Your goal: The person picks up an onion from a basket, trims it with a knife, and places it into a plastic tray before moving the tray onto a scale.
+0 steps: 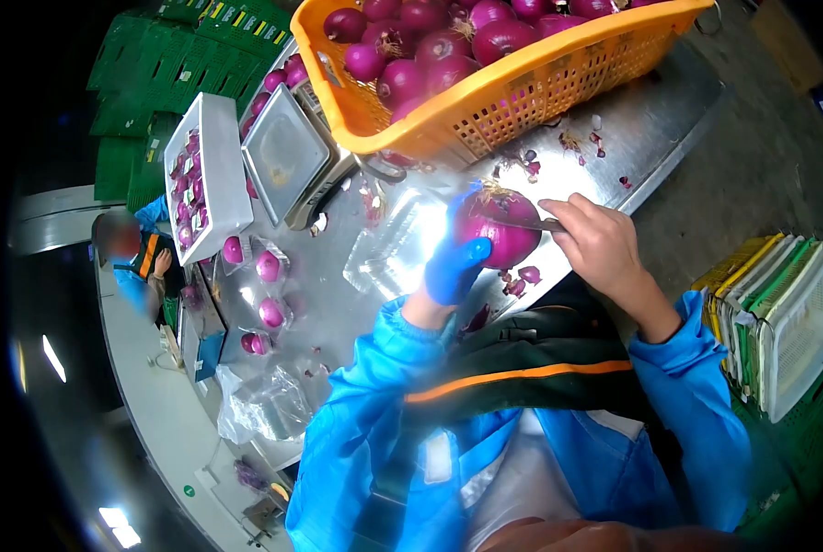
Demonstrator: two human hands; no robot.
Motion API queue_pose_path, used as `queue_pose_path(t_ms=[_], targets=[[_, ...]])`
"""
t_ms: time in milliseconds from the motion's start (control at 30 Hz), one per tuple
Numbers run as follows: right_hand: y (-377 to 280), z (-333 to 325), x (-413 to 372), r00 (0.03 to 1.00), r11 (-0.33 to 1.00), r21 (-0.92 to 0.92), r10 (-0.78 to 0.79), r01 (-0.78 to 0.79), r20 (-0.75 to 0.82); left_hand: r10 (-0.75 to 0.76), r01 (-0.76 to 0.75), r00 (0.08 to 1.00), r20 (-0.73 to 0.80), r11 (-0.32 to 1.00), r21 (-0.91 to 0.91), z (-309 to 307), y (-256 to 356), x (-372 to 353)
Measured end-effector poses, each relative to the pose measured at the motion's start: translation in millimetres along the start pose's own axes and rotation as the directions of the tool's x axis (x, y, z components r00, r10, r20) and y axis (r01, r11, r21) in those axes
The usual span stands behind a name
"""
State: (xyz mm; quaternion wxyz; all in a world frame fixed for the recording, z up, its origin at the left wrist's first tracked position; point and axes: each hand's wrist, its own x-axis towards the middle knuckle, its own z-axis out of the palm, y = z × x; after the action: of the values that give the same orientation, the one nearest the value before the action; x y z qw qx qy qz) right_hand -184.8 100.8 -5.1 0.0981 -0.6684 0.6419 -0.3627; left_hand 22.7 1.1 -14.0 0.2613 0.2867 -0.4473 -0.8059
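Note:
A large red onion (pixel 508 241) rests in my left hand (pixel 455 267), which wears a blue glove and is closed around its side. My bare right hand (pixel 597 237) grips a small knife (pixel 522 222); its blade lies against the upper part of the onion, near the dry root tuft. The knife's handle is mostly hidden by my fingers. Just beyond my left hand lie clear plastic trays (pixel 388 253) on the metal table (pixel 324 276). Bits of onion skin (pixel 519 281) are scattered below the onion.
An orange basket (pixel 512 101) full of red onions stands at the table's far side. Beside it are a scale (pixel 287 152) and a white crate (pixel 211 166) of packed onions. A plastic bag (pixel 264 405) lies at left. Stacked crates (pixel 784 322) stand right; another person (pixel 140 253) works far left.

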Motion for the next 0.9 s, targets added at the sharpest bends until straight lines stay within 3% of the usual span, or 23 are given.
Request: queue_pose_path(t_ms=[233, 400, 467, 533, 633, 667, 733, 833, 900], targets=[[11, -1, 4, 0.997, 0.992, -0.1, -0.082, 0.083, 0.01, -0.009, -0.02, 0.994, 0.106, 0.962, 0.274, 2, 19, -3], [34, 12, -3, 0.996, 0.991, -0.103, -0.079, 0.082, 0.037, -0.063, 0.024, 0.987, 0.146, 0.966, 0.256, 9, 25, -8], [74, 32, -37, 0.991, 0.979, -0.164, 0.112, -0.122, -0.067, -0.034, -0.024, 0.968, 0.249, 0.974, 0.227, 3, 31, -9], [74, 26, -33, 0.966, 0.957, -0.15, 0.233, -0.248, -0.112, 0.004, -0.033, 0.988, 0.153, 0.982, 0.187, 19, 44, -5], [51, 25, -26, 0.974, 0.975, -0.082, 0.196, -0.206, -0.115, 0.131, -0.156, 0.987, 0.088, 0.891, 0.426, 0, 30, 6], [38, 21, -21, 0.981, 0.989, -0.067, 0.121, -0.132, -0.152, 0.178, -0.194, 0.981, 0.079, 0.847, 0.496, -1, 25, 8], [15, 11, -15, 0.989, 0.992, -0.052, 0.113, -0.119, -0.095, 0.258, -0.25, 0.963, 0.075, 0.757, 0.604, 9, 25, 6], [-3, 6, -6, 0.991, 0.991, -0.073, 0.104, -0.11, -0.079, 0.409, -0.327, 0.905, 0.12, 0.484, 0.812, 5, 15, 8], [-5, 10, -5, 0.991, 0.989, -0.086, 0.114, -0.12, -0.07, 0.481, -0.313, 0.876, 0.048, 0.489, 0.814, 11, 7, 8]])
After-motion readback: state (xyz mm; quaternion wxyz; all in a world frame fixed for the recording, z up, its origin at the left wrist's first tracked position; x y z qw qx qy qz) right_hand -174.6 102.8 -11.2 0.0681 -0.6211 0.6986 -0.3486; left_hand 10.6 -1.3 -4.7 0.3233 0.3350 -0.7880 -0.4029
